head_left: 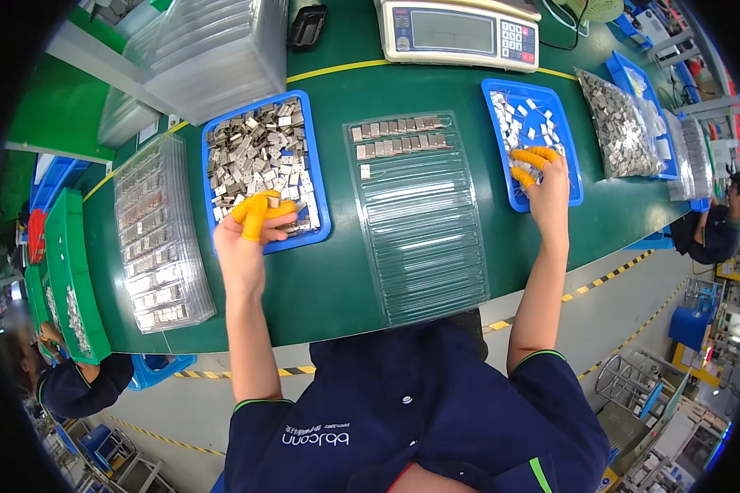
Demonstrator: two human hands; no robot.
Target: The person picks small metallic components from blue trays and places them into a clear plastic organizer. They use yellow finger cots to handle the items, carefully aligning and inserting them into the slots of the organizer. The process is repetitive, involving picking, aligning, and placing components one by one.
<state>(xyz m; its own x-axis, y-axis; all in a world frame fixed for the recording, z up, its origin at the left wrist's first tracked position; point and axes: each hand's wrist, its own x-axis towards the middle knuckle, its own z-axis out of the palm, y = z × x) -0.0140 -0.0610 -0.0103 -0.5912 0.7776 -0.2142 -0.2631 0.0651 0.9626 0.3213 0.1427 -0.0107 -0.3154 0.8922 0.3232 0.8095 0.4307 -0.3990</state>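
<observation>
My left hand (252, 228), with yellow finger cots, is over the near part of a blue tray (324, 205) heaped with small silver metal parts (259, 152). Its fingers are closed around a small metal part (274, 202). Inside a second blue tray (575, 177) on the right, my right hand (543, 171), also in yellow finger cots, reaches toward small white pieces (514, 123). Its thumb and fingers are apart. Between the hands lies a clear ridged plastic tray (423, 246), with two rows of metal parts (399, 127) and a single part (366, 171) below them at the left.
A stack of filled clear trays (160, 230) stands left, with empty clear trays (214, 62) piled behind. At the back are a weighing scale (460, 37) and a small black tray (307, 27). A bag of metal parts (621, 127) lies right. Co-workers sit at both sides.
</observation>
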